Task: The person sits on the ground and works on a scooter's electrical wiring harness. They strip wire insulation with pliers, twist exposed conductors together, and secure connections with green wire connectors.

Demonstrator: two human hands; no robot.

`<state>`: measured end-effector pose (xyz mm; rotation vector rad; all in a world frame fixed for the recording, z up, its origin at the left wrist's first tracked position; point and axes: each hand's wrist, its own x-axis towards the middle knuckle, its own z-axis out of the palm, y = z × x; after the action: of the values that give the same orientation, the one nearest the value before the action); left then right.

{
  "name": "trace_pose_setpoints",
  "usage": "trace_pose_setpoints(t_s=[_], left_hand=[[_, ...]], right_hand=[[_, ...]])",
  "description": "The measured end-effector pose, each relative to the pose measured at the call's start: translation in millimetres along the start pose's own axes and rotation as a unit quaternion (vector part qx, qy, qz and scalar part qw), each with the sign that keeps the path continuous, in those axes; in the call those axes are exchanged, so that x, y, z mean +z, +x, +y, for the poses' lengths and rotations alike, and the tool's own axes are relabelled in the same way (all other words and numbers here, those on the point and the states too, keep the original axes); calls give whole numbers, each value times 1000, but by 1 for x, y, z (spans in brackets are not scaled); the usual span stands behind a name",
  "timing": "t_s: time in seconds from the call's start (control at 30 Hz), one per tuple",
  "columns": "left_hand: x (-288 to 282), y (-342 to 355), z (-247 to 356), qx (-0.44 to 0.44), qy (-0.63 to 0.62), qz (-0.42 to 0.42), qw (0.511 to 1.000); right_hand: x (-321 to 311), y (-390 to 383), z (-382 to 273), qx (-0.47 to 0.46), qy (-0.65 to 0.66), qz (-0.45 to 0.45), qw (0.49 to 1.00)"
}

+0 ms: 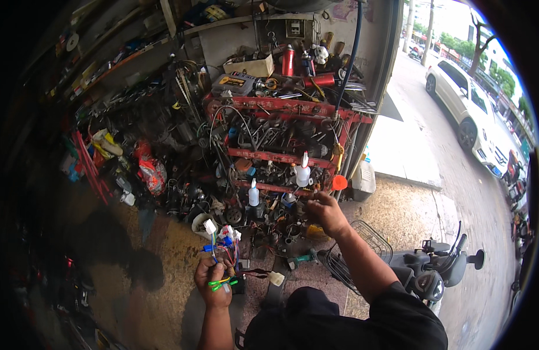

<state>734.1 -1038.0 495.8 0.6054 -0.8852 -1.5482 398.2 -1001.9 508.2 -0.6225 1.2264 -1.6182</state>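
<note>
One multicoloured wire bundle with white plastic connectors (228,234) is clamped in the left hand (214,284), before the lower left corner of the red metal rack (263,104), leads best spread untangled, while whether the right hand (328,216), near the lower right corner, grips anything cannot be told.

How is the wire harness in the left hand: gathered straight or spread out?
Spread out: from the left hand, the wire harness splays, with white connectors sticking up above and a cream connector off to the right.
</note>
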Motion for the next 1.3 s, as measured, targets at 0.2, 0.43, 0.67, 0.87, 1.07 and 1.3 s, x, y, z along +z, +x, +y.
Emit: trace_pose_setpoints(t_s=[0.2, 0.43, 0.67, 0.87, 1.07, 1.3], left_hand=[[6, 53, 14, 32, 103, 53, 993], [23, 88, 37, 162, 261, 131, 943], [38, 108, 48, 219, 308, 222, 899], [40, 108, 47, 234, 319, 249, 884], [37, 114, 40, 282, 390, 259, 838], [35, 123, 40, 265, 366, 257, 854]], right_hand=[[-30, 195, -54, -199, -141, -23, 970], [-53, 368, -154, -89, 74, -21, 993], [-71, 460, -171, -41, 227, -274, 934], [-85, 484, -162, -116, 195, -110, 968], [-54, 417, -158, -238, 156, 257, 924], [4, 284, -133, -422, -91, 134, 892]])
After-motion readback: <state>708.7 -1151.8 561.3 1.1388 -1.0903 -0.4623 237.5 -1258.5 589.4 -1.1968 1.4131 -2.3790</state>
